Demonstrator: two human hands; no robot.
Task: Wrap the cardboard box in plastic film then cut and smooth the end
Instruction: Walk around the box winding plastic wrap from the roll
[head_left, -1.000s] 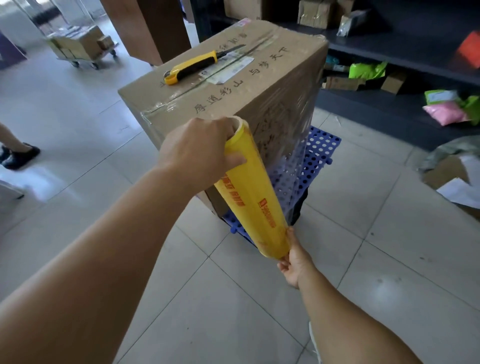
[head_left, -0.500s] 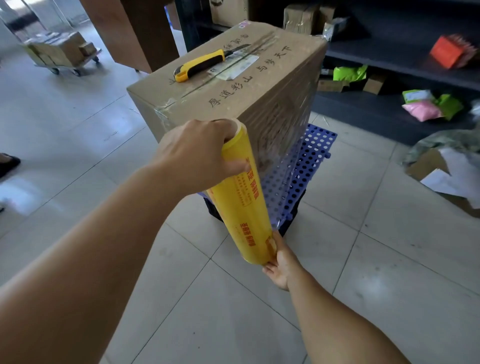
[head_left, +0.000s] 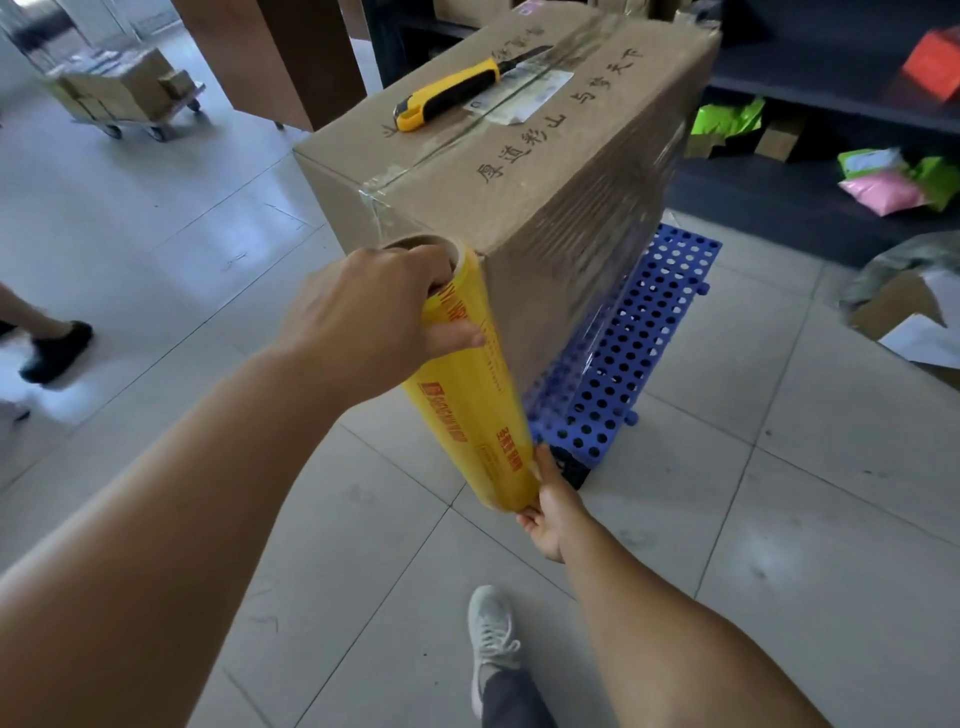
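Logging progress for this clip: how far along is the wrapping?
Done: film already covers the box's right side. In hand: the left hand and right hand hold the film roll by its ends at the near corner. Left: cutting with the knife lying on top, then smoothing.

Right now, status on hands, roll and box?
Left hand grips film roll top, right hand its bottom. Roll against cardboard box corner; right face filmed. Knife on top. Nothing blocking.

Warehouse: parcel shelves (head_left: 831, 104), loaded trolley (head_left: 130, 93).
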